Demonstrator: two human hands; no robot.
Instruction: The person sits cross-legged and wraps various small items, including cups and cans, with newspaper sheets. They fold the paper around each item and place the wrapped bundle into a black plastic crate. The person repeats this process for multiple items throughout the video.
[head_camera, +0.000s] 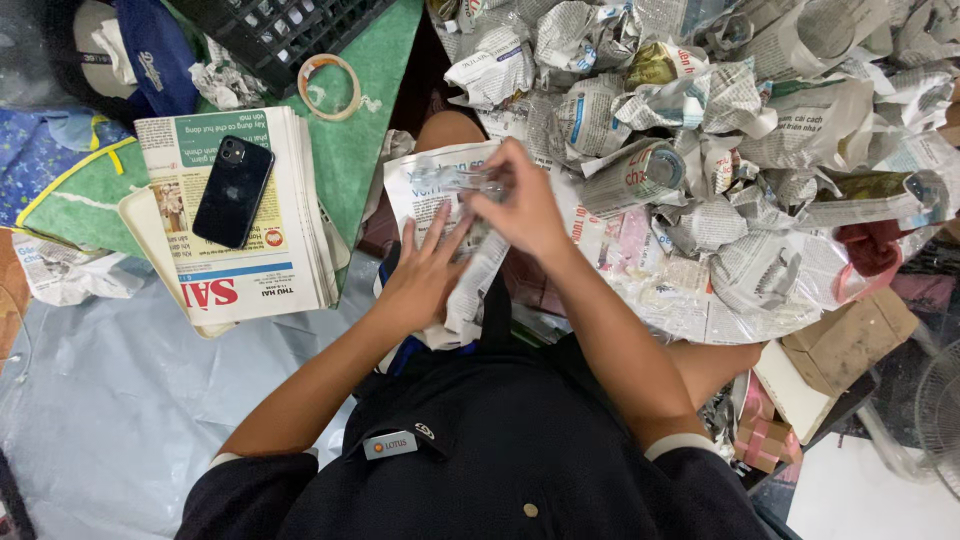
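Note:
I sit with a sheet of newspaper (425, 185) spread over my lap. My right hand (522, 205) is closed on a clear glass object (462, 180) that lies on the sheet. My left hand (420, 275) rests flat, fingers spread, on the sheet's lower part, just below and left of the glass. The glass is partly hidden by my right hand's fingers.
A large heap of newspaper-wrapped items (720, 150) fills the right. A stack of flat newspapers (240, 215) lies at left with a black phone (232, 192) on it. A tape roll (330, 87) sits on green cloth beside a black crate (275, 35). Cardboard pieces (845, 345) lie at lower right.

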